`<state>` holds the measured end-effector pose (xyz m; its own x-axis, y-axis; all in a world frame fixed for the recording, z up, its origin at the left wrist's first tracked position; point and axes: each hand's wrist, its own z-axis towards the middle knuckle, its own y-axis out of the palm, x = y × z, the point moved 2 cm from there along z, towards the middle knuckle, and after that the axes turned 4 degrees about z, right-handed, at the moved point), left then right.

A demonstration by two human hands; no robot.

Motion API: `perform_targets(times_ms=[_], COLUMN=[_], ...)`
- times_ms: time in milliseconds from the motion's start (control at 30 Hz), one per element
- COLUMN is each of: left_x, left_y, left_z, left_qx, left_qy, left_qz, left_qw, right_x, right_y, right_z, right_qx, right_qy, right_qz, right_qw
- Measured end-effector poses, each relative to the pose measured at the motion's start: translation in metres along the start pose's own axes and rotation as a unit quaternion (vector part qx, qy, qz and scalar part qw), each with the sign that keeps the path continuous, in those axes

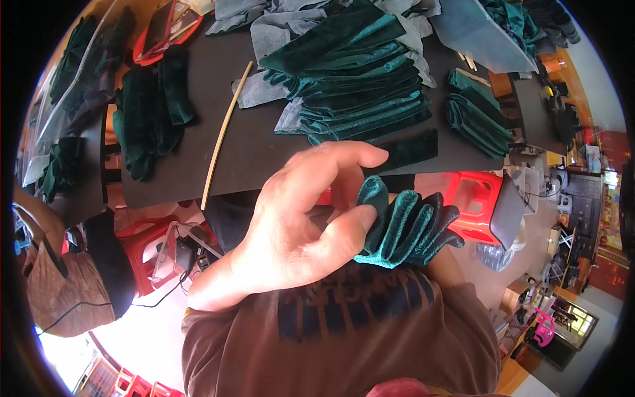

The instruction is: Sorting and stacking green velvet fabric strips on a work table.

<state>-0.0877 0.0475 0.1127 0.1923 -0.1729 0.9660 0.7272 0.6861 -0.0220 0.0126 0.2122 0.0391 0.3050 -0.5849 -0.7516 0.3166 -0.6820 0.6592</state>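
Note:
In front of my chest is a green velvet piece (407, 228), gathered into several finger-like folds. My left hand (297, 205) comes at it from the left. Its thumb presses on the nearest fold, while the index finger arches above, apart from the thumb; the other fingertips are partly hidden. My right forearm (444, 266) ends behind the velvet and supports it from there. Almost all of the right hand is covered by the folds. A flat strip of dark green velvet (413, 151) lies at the table's near edge, just beyond my hands.
The dark table (254, 142) bears a large pile of green velvet pieces (357, 86) with grey backing. Smaller velvet stacks lie left (149, 106) and right (479, 119). A thin wooden stick (226, 135) sits left of the pile. A red stool (473, 202) stands beyond the table's edge.

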Motion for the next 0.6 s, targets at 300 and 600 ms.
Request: perform_targets(times_ms=[300, 600], left_x=[0.007, 0.011], left_y=[-0.007, -0.008], left_z=[0.009, 0.010], left_qx=[-0.010, 0.040], left_qy=[0.246, 0.265], left_qz=[0.320, 0.357], left_qw=[0.915, 0.895], right_x=[-0.002, -0.001], right_y=[-0.011, -0.018], right_z=[-0.019, -0.018], right_qx=[0.021, 0.035], right_qy=[0.001, 0.026], right_qz=[0.009, 0.014], right_qw=[1.000, 0.999])
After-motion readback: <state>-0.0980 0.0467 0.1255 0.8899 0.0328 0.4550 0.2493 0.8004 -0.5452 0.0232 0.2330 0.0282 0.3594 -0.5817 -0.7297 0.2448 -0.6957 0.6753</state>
